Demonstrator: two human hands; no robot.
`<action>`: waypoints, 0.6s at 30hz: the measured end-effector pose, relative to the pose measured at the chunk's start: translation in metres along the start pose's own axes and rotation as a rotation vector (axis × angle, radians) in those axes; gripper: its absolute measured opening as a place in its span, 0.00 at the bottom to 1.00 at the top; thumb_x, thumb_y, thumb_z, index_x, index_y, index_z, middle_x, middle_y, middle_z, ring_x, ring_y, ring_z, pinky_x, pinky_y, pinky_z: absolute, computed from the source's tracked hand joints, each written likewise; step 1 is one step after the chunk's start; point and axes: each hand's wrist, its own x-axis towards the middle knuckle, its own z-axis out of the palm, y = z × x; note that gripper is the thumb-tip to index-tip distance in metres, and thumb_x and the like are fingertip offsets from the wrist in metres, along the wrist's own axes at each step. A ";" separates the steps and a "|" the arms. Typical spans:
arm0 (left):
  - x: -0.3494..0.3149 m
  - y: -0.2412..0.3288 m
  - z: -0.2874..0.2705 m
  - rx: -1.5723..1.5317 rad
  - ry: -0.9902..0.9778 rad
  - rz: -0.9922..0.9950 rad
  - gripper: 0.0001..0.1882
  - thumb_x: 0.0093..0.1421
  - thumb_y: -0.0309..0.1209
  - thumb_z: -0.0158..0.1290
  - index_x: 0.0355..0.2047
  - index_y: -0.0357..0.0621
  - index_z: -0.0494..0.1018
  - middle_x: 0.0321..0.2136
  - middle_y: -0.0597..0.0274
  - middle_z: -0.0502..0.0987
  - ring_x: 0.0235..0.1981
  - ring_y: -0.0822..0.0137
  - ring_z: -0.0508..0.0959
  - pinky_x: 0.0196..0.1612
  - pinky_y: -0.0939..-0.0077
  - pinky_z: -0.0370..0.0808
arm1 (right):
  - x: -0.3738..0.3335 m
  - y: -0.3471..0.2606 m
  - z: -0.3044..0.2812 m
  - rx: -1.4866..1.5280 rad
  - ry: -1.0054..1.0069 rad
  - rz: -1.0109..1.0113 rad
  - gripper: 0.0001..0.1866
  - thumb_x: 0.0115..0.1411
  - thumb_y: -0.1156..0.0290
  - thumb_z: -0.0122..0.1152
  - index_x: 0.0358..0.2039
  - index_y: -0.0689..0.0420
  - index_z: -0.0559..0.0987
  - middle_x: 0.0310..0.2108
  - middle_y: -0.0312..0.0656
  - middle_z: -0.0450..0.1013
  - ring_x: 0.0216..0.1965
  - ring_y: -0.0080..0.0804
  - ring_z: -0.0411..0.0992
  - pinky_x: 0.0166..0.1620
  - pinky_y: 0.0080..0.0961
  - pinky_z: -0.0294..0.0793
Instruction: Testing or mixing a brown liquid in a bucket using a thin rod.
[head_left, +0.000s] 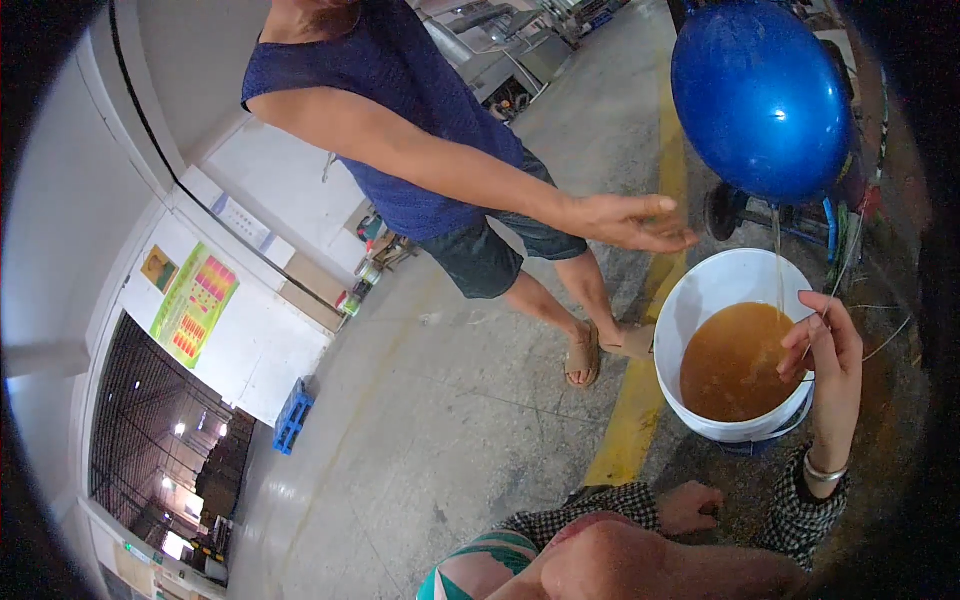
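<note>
My right hand (833, 350) is over the right side of a white bucket (677, 340), its fingers bent in a pinch on a thin wire (850, 255). Cloudy orange-brown liquid (728, 365) partly fills the bucket. Into it falls a thin stream (778, 250) from the underside of a shiny blue rounded tank (765, 100). Beside my knee, below the bucket, my left hand (690, 507) is closed with curled fingers, and nothing shows in it. Another person's hand (640, 222) reaches out flat and a little blurred, just left of the bucket's far rim.
A person in a blue sleeveless top (400, 130) and sandals stands across from me, one foot by the bucket. A yellow floor line (625, 435) runs beside it. A black wheel (722, 212) stands under the tank. Farther left lies a blue pallet (293, 417).
</note>
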 end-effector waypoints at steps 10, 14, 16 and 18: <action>-0.001 0.004 -0.004 0.032 -0.037 0.005 0.16 0.46 0.34 0.53 0.34 0.40 0.67 0.23 0.50 0.71 0.27 0.51 0.72 0.31 0.60 0.68 | 0.001 0.003 0.000 0.002 -0.021 -0.006 0.13 0.62 0.67 0.40 0.42 0.59 0.69 0.21 0.35 0.68 0.18 0.17 0.65 0.21 0.12 0.65; 0.000 -0.004 0.002 0.035 -0.013 0.052 0.17 0.47 0.35 0.53 0.35 0.40 0.68 0.25 0.49 0.71 0.30 0.51 0.72 0.33 0.58 0.68 | 0.000 0.000 0.000 0.023 -0.010 0.009 0.13 0.61 0.67 0.41 0.42 0.59 0.68 0.22 0.36 0.68 0.18 0.17 0.65 0.21 0.13 0.65; 0.004 -0.002 0.003 0.038 -0.054 0.013 0.16 0.47 0.35 0.53 0.35 0.40 0.68 0.26 0.49 0.71 0.31 0.52 0.72 0.34 0.59 0.68 | -0.001 -0.004 -0.003 0.019 0.002 0.009 0.13 0.61 0.67 0.41 0.42 0.60 0.68 0.22 0.36 0.68 0.18 0.17 0.65 0.21 0.13 0.65; 0.005 0.000 0.002 0.040 -0.093 -0.033 0.16 0.48 0.36 0.53 0.35 0.40 0.68 0.28 0.49 0.72 0.32 0.52 0.72 0.35 0.59 0.68 | -0.002 -0.007 -0.005 0.011 -0.016 0.005 0.13 0.61 0.67 0.42 0.42 0.60 0.69 0.22 0.36 0.68 0.18 0.17 0.65 0.21 0.13 0.65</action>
